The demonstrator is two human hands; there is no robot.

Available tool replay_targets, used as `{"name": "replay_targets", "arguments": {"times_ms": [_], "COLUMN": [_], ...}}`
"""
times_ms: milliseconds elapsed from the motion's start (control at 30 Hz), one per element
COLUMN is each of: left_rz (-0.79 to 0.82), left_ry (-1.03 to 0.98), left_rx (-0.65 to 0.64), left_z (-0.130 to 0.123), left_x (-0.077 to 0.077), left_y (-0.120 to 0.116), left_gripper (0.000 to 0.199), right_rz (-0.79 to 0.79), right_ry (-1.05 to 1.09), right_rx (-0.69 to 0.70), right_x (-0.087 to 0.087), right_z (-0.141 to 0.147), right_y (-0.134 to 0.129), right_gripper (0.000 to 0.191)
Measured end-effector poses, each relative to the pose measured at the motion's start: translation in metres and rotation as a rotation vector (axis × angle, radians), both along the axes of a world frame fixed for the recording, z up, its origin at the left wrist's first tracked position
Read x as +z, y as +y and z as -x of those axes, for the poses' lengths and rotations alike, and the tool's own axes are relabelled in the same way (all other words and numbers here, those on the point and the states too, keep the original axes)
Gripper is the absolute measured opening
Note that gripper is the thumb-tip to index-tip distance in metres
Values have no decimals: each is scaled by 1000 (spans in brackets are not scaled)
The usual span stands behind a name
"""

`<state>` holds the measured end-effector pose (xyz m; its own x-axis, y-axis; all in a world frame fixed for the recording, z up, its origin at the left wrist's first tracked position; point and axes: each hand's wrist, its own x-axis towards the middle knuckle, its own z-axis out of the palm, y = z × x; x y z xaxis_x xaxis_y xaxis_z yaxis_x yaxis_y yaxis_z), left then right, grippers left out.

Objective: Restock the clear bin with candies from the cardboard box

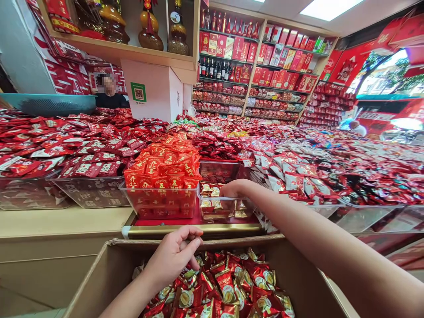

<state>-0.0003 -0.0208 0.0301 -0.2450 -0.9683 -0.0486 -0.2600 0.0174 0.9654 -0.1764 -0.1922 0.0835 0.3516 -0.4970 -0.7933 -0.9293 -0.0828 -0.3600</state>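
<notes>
My left hand (pixel 179 251) hovers over the near side of an open cardboard box (pixel 311 269), its fingers loosely bent, slightly apart and with nothing visible in them. Beneath it, the box holds a heap of red-and-gold wrapped candies (pixel 227 287) marked "DURIAN". My right hand (pixel 236 190) reaches down into a clear plastic bin (pixel 217 215) with a low layer of gold-and-red wrapped candies (pixel 212 204). Its fingers show only dimly through the bin wall, so their grip is hidden. Left of that bin stands another clear bin (pixel 162 207), heaped with orange-red packets (pixel 168 163).
More bins (pixel 92 194) of red packets line the counter (pixel 66 225) on both sides. A blue basket (pixel 49 105) sits at the back left, with a person (pixel 111 95) behind the counter. Shelves (pixel 228 55) of bottles and boxes cover the far wall.
</notes>
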Motion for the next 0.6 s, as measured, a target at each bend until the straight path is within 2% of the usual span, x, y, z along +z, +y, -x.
{"name": "replay_targets", "arguments": {"times_ms": [267,400,500,600], "left_rz": [-7,-7,-11,-18], "left_ry": [24,23,21,32], "left_rx": [-9,-8,-4,-10], "left_z": [0,0,-1,-4], "left_x": [4,2,-3,-3], "left_y": [0,0,-1,-2], "left_gripper": [18,19,20,21], "right_rz": [97,170,336,620], "right_ry": [-49,-62,-89,-178], "right_rx": [56,69,66,34], "right_x": [-6,-7,4,32], "right_z": [-1,-1,-1,1], "right_y": [-3,0,4,20], "right_gripper": [27,19,10,13]}}
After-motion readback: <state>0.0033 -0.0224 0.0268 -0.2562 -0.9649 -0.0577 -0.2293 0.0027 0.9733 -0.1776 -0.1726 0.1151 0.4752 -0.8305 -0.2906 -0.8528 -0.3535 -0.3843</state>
